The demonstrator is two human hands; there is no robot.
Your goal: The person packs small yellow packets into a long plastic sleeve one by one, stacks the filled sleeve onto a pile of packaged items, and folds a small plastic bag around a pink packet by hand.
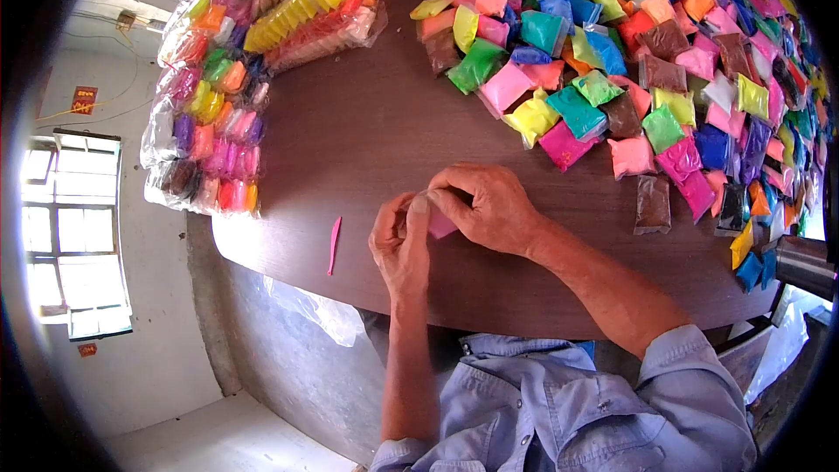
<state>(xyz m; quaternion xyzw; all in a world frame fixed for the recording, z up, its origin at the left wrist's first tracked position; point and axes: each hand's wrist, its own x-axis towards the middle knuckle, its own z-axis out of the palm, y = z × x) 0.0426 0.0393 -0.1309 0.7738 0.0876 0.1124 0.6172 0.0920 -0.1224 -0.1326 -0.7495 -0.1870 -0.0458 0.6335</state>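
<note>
Near the front edge of the dark brown table, my left hand (404, 240) and my right hand (489, 205) meet at the fingertips. Between them is a small pink packet (442, 225), partly covered by the fingers. Both hands pinch at its upper edge, and my right fingers curl over it. What exactly lies under the fingertips is hidden. A thin pink plastic tool (334, 246) lies on the table to the left of my left hand, apart from it.
A large pile of small colored packets (577, 111) covers the table's right and back right. Clear bags of colored packets (206, 100) line the left edge, with more bags (306, 13) at the back. The table's (350, 131) curved front edge lies under my forearms.
</note>
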